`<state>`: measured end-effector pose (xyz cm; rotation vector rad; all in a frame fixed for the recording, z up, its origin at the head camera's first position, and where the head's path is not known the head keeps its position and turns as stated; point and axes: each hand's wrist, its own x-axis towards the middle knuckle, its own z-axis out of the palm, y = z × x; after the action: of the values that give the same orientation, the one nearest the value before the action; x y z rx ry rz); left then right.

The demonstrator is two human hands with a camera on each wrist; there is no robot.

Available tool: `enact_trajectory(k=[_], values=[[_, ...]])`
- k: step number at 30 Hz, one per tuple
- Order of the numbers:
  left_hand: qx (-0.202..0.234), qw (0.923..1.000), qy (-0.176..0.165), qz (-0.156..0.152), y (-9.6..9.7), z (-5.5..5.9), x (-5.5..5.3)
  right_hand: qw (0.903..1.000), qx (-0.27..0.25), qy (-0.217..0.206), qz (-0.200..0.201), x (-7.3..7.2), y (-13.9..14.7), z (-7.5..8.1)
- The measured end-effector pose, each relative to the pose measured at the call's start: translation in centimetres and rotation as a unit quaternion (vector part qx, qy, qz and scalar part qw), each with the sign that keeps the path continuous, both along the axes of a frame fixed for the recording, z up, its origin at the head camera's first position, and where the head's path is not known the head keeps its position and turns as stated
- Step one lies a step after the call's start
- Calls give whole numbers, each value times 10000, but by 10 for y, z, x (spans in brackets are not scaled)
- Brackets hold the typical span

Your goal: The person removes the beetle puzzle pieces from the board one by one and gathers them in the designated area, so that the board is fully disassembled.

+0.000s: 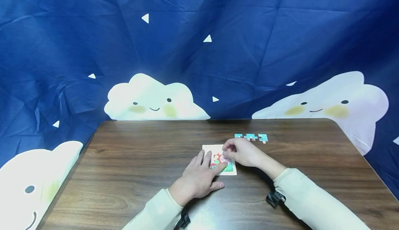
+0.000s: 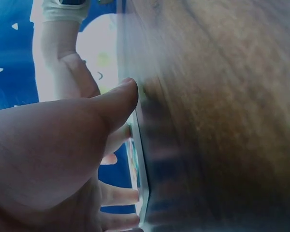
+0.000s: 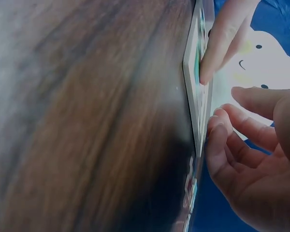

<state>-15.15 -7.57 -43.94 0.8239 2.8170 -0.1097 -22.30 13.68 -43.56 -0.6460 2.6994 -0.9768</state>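
Note:
A small white-bordered puzzle board point(image 1: 213, 147) lies flat on the table, its inner picture red, pink and green. My left hand point(image 1: 199, 179) rests over the board's left and lower part with fingers spread and extended. Over its upper right part is my right hand point(image 1: 246, 152), fingers bent down. In the right wrist view the thumb point(image 3: 256, 100) stands apart from the bent fingers, and no piece shows between them. The left wrist view has the left thumb point(image 2: 118, 104) sticking out beside the board's edge point(image 2: 141, 169). Both hands hide part of the picture.
Blue jigsaw pieces point(image 1: 250, 137) lie in a row just behind the right hand. The brown wooden table point(image 1: 140, 153) reaches back to a blue curtain point(image 1: 187, 50) with white clouds. Dark wrist devices point(image 1: 274, 198) hang below both sleeves.

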Motion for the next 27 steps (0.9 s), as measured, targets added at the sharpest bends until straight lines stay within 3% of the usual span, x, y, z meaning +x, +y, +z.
enact_trajectory(k=[8,19,27], values=[[-18,9999,-121,-7,-2,2,-1,9989,224,-322,239,-4,-11,-4],[-229,9992,283,-189,-2,0,-1,9983,327,-332,351,-4,-13,-6],[-383,9987,285,-158,1,3,-2,9983,284,-415,288,-5,-12,-9]])
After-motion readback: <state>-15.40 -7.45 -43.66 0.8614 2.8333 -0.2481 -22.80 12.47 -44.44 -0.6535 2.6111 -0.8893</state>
